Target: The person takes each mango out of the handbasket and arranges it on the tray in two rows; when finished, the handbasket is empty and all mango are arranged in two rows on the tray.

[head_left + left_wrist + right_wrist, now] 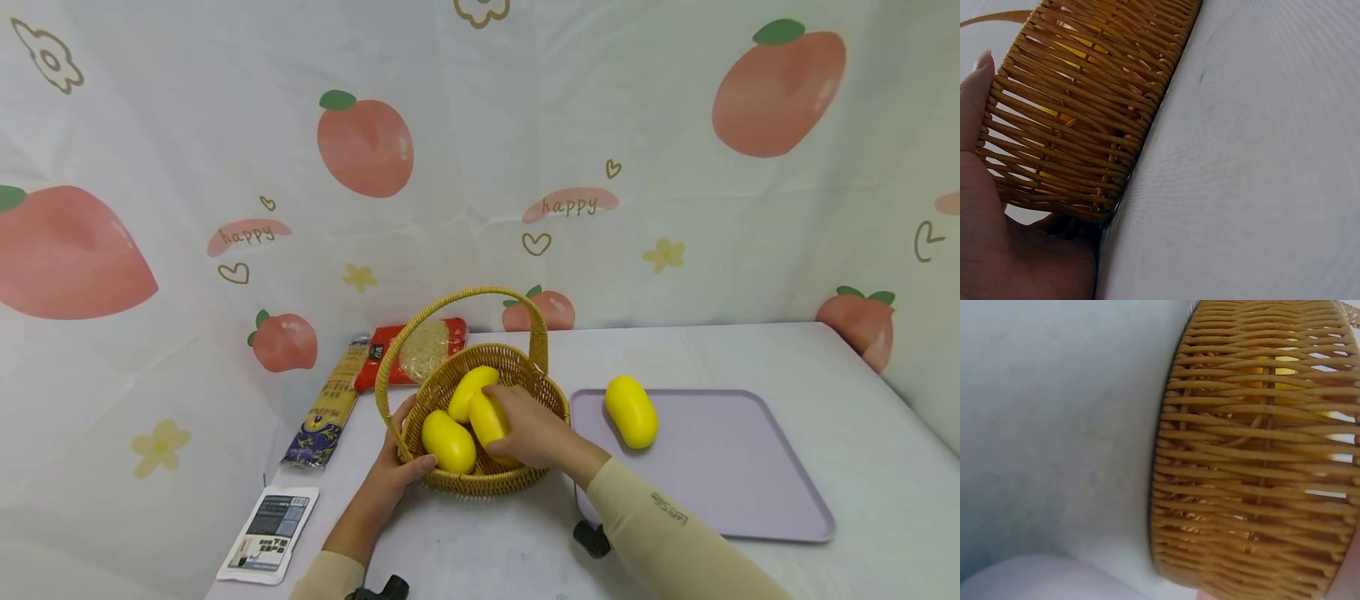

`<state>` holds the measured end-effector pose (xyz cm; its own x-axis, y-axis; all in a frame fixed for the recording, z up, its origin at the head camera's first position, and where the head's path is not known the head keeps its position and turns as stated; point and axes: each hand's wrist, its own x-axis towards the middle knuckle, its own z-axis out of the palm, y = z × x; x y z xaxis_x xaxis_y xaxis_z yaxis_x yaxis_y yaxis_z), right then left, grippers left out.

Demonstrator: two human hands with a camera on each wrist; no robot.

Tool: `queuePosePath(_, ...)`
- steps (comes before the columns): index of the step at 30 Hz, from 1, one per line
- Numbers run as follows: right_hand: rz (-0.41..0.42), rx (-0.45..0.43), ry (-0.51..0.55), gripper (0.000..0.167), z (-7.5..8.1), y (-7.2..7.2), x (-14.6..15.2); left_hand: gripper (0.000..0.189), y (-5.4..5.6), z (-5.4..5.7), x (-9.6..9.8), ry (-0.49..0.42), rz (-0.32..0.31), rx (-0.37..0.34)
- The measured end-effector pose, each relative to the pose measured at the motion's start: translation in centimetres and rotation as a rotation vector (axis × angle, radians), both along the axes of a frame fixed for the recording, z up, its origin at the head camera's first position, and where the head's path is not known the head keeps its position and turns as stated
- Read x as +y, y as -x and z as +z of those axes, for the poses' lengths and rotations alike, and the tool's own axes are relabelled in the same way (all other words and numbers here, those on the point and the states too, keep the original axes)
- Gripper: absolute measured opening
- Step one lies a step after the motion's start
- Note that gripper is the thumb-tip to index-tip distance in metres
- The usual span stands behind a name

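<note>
A woven wicker basket with a tall arched handle stands on the white table. My left hand holds its left side, thumb over the rim; in the left wrist view the palm lies along the wickerwork. Inside the basket, my right hand grips a smooth yellow mango. Two more mangoes lie beside it, one in front and one behind. In the right wrist view the basket wall hides most of that hand.
Right of the basket lies a pale purple tray with another mango at its left end. A red-and-clear bag of grain, a long gold-and-blue packet and a white pouch line the left side. A fruit-printed curtain hangs behind.
</note>
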<state>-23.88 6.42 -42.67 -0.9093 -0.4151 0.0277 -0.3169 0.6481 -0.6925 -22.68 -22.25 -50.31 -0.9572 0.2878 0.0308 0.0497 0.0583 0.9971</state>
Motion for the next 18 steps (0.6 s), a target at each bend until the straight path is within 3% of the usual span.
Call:
queuePosePath(9,0.032,0.037,0.223,0.083,0.1,-0.9,1.3,0.098,0.0,-0.1,0.0,0.007,0.006,-0.004)
queuePosePath(18,0.073,0.039,0.346,0.084,0.7,-1.8,2.6,0.100,0.0,0.1,0.0,0.011,0.011,-0.005)
